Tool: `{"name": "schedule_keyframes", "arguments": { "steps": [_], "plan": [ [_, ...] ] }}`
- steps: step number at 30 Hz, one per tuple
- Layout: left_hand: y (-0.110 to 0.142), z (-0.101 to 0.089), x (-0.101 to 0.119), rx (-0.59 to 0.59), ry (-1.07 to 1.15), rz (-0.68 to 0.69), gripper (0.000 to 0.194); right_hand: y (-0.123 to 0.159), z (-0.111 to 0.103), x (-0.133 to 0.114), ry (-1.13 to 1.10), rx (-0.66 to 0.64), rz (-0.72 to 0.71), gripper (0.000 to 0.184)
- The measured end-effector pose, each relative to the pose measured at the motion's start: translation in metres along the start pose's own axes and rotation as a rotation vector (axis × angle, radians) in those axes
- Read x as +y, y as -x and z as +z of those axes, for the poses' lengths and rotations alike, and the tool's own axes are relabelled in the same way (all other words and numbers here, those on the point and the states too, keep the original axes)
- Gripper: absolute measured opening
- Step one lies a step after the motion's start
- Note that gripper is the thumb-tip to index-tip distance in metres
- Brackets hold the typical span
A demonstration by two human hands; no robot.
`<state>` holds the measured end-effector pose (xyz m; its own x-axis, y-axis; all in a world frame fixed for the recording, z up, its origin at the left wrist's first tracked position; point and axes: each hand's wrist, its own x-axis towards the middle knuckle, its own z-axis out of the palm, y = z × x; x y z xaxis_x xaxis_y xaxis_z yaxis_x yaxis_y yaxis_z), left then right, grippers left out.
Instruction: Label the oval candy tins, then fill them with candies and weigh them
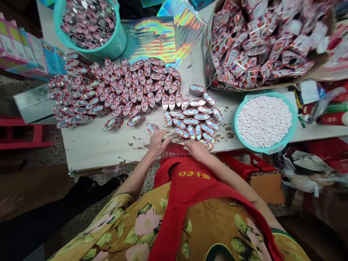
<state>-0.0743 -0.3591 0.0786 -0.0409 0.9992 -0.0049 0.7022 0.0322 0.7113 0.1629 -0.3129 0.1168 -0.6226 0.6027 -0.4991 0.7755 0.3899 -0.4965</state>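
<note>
My left hand [158,142] is at the table's front edge, thumb and fingers apart. Just beyond its knuckles, a small red-and-silver oval box [152,127] stands partly hidden; whether the hand touches it I cannot tell. My right hand [197,148] lies at the same edge with its fingers stretched toward the left hand, and nothing shows in them. Beside it a shiny oval box [207,145] is partly covered by the hand. Ahead stand rows of similar boxes with silver tops [194,121], and a larger group with pink oval centres [136,85] fills the left.
A turquoise bucket [118,43] holds pink and silver oval pieces. A cardboard box [208,69] is heaped with strawberry-print packages. White pellets fill a turquoise basin [239,135] at right. Holographic sheets [152,40] lie behind. A red stool [252,159] stands below the table edge.
</note>
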Motion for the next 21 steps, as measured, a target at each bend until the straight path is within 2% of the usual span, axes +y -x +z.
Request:
{"name": "schedule_keyframes", "arguments": {
  "steps": [2, 3, 5, 6, 8, 9, 10, 12, 13, 14, 15, 17, 18, 19, 20, 21],
  "plan": [
    [-0.002, -0.009, 0.0, 0.251, 0.056, -0.053, 0.037, 0.028, -0.025, 0.01, -0.068, 0.073, 0.014, 0.018],
    [-0.007, -0.013, 0.0, 0.382, 0.103, -0.086, 0.041, 0.043, -0.042, 0.019, -0.122, 0.154, 0.03, 0.017],
    [-0.022, -0.014, -0.001, 0.585, 0.186, -0.167, 0.045, 0.067, -0.087, 0.05, -0.269, 0.403, 0.08, 0.019],
    [-0.029, -0.011, -0.001, 0.637, 0.203, -0.212, 0.047, 0.074, -0.113, 0.073, -0.342, 0.575, 0.127, 0.021],
    [-0.037, 0.004, 0.004, 0.629, 0.163, -0.275, 0.049, 0.072, -0.168, 0.131, -0.428, 0.901, 0.271, 0.032],
    [-0.037, 0.017, 0.009, 0.577, 0.112, -0.274, 0.05, 0.063, -0.195, 0.165, -0.423, 1.052, 0.319, 0.043],
    [-0.033, 0.033, 0.016, 0.5, 0.051, -0.241, 0.051, 0.049, -0.219, 0.201, -0.382, 1.147, 0.373, 0.057],
    [-0.021, 0.073, 0.037, 0.303, -0.085, -0.094, 0.055, 0.012, -0.254, 0.266, -0.293, 1.2, 0.494, 0.083],
    [-0.013, 0.095, 0.05, 0.196, -0.146, 0.003, 0.058, -0.006, -0.263, 0.29, -0.258, 1.201, 0.564, 0.093],
    [-0.006, 0.117, 0.063, 0.095, -0.204, 0.093, 0.063, -0.021, -0.266, 0.306, -0.213, 1.212, 0.618, 0.099],
    [-0.001, 0.139, 0.076, 0.007, -0.257, 0.175, 0.068, -0.033, -0.261, 0.312, -0.131, 1.274, 0.636, 0.102],
    [0.004, 0.177, 0.097, -0.13, -0.342, 0.296, 0.073, -0.043, -0.23, 0.292, 0.039, 1.466, 0.532, 0.098],
    [0.004, 0.191, 0.103, -0.156, -0.377, 0.315, 0.073, -0.043, -0.205, 0.27, 0.084, 1.561, 0.404, 0.091],
    [0.002, 0.202, 0.107, -0.161, -0.408, 0.316, 0.071, -0.04, -0.175, 0.245, 0.034, 1.558, 0.242, 0.076],
    [-0.001, 0.21, 0.107, -0.147, -0.437, 0.307, 0.068, -0.036, -0.142, 0.219, -0.053, 1.44, 0.108, 0.059],
    [-0.003, 0.214, 0.106, -0.126, -0.463, 0.296, 0.064, -0.034, -0.109, 0.196, -0.118, 1.288, 0.025, 0.05]
  ]
}}
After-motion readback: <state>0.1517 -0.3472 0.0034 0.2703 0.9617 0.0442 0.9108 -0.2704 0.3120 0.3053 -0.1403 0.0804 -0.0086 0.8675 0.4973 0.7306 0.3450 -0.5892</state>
